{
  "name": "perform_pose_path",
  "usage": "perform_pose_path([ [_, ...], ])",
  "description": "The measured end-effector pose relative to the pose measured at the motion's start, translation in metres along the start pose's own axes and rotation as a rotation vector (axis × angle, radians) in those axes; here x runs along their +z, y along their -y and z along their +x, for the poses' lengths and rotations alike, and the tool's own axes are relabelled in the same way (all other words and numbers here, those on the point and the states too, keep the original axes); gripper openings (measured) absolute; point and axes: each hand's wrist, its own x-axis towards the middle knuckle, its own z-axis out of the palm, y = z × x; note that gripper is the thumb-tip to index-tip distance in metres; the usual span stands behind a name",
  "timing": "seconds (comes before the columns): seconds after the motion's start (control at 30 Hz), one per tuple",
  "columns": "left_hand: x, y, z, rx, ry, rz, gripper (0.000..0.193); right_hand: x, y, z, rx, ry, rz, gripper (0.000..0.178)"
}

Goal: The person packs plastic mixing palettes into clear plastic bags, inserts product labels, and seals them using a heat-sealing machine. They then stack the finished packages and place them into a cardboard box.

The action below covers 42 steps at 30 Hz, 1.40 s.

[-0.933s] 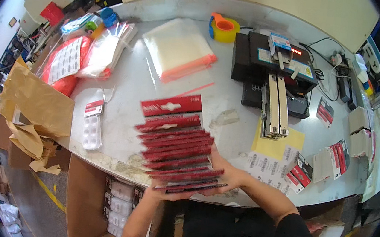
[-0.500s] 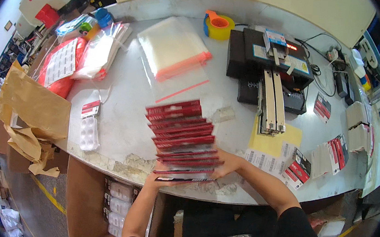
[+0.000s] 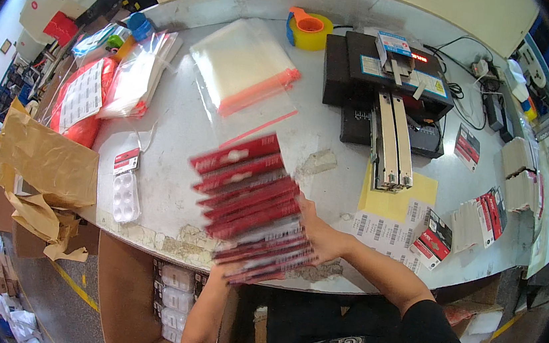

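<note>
While my right hand (image 3: 318, 235) grips the fanned red cards (image 3: 255, 199) along their right edge, my left hand (image 3: 219, 274) sits at their lower left corner, mostly hidden, so I cannot tell whether its fingers close. Clear bags (image 3: 236, 60) lie beyond both hands, a black machine (image 3: 338, 71) stands ahead of my right, and a plastic pack (image 3: 126, 196) rests left of my left.

A yellow tape roll (image 3: 315, 40) sits near a black machine (image 3: 356, 86) whose pale rails (image 3: 381, 132) reach over a yellow sheet (image 3: 384, 206). Brown paper (image 3: 48, 162) (creased, ragged at its lower end) lies at the left of the table (image 3: 163, 180), with an open cardboard box (image 3: 123, 289) standing below.
</note>
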Motion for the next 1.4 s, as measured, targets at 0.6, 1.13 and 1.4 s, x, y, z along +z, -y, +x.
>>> perform_pose_path([
  [0.6,0.045,-0.05,-0.031,-0.273,-0.29,-1.04,0.083,-0.011,0.088,-0.046,0.105,-0.197,0.082,0.107],
  [1.13,0.111,-0.122,-0.056,-0.182,-0.681,-1.58,0.088,0.005,0.163,-0.097,0.3,-0.48,0.288,0.031],
  [1.4,0.115,-0.125,-0.063,-0.193,-0.676,-1.587,0.091,0.003,0.167,-0.11,0.091,-0.401,0.041,0.046],
])
